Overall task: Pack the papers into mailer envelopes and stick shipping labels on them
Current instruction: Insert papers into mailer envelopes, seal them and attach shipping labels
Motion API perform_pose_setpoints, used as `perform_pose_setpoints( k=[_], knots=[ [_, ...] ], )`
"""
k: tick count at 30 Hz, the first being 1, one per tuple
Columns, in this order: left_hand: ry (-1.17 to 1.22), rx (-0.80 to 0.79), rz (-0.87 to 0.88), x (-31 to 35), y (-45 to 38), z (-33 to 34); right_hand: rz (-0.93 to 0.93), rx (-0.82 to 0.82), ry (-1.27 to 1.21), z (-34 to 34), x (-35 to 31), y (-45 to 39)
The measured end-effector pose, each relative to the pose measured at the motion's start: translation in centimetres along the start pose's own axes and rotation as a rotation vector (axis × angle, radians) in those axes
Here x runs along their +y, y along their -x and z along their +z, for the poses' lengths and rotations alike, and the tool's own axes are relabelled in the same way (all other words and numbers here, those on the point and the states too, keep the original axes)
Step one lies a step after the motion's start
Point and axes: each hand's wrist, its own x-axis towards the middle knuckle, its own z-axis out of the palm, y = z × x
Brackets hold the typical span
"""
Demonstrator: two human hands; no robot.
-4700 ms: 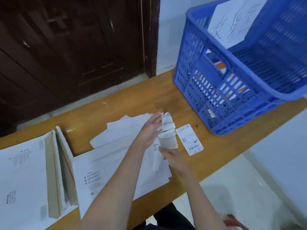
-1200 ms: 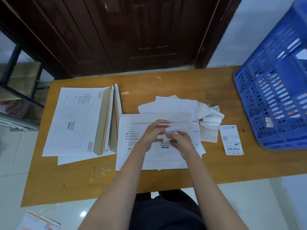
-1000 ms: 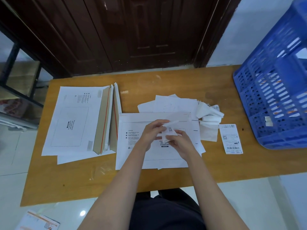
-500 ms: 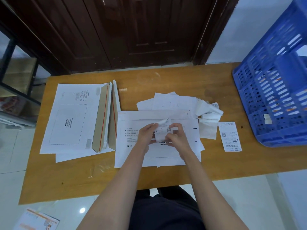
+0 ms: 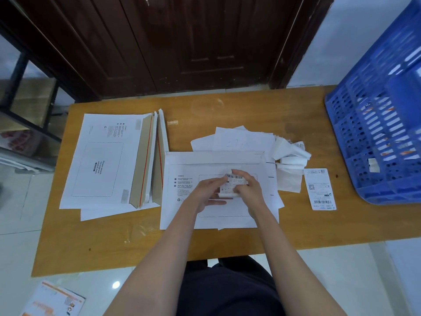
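Observation:
A white mailer envelope (image 5: pixel 182 210) lies flat in the middle of the wooden table (image 5: pixel 114 242), its printed label box facing up. Over that box both hands hold a small shipping label (image 5: pixel 232 184) with a barcode along its top edge. My left hand (image 5: pixel 206 192) holds its left side and my right hand (image 5: pixel 247 190) pinches its right side. The label's lower part is hidden behind the fingers. Loose white papers (image 5: pixel 241 140) stick out from behind the envelope.
A stack of empty mailers (image 5: pixel 102 163) with brown flaps lies at the left. Crumpled label backing (image 5: pixel 290 160) and a second shipping label (image 5: pixel 320 189) lie to the right. A blue plastic crate (image 5: pixel 378 133) stands at the far right. An orange-printed sheet (image 5: pixel 54 299) lies on the floor.
Both hands brought the label from the backing pile at the right to over the envelope's label box. In the last half second the label turned so its barcode shows.

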Motion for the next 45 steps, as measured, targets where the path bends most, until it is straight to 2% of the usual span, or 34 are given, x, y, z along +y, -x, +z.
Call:
perform_pose_setpoints(
  k=[5,12,15,20,23,25,28,31,38,45],
  knots=[
    [-0.096,0.081,0.047,-0.6,-0.2,0.3,-0.010,-0.005,0.039,0.0,0.6,0.2],
    [-0.629,0.261,0.137,-1.4,-0.8,0.7,-0.045,-0.038,0.154,-0.5,1.2,0.0],
    [-0.718,0.380,0.134,-1.4,-0.9,0.8,-0.074,-0.031,0.176,-0.2,1.6,-0.1],
    [-0.715,0.475,0.160,-1.5,-1.6,0.8,-0.115,0.125,0.209,0.1,2.3,-0.5],
    [-0.526,0.524,0.222,-1.7,-2.3,0.7,-0.130,0.135,0.241,0.2,2.6,-0.7],
    [-0.383,0.537,0.195,-1.6,-2.6,0.5,-0.120,0.151,0.265,0.2,2.8,-1.0],
    [-0.299,0.485,0.126,-1.2,-2.8,0.2,-0.084,0.183,0.291,0.0,3.0,-1.4],
    [-0.243,0.501,0.109,-1.0,-2.9,0.0,-0.102,0.180,0.316,-0.3,3.1,-1.6],
    [-0.357,0.600,0.104,-0.4,-3.4,0.5,-0.190,0.179,0.489,-0.1,2.7,-2.0],
    [-0.426,0.601,0.085,-0.6,-3.9,0.6,-0.205,0.194,0.591,0.0,3.0,-2.3]
  ],
)
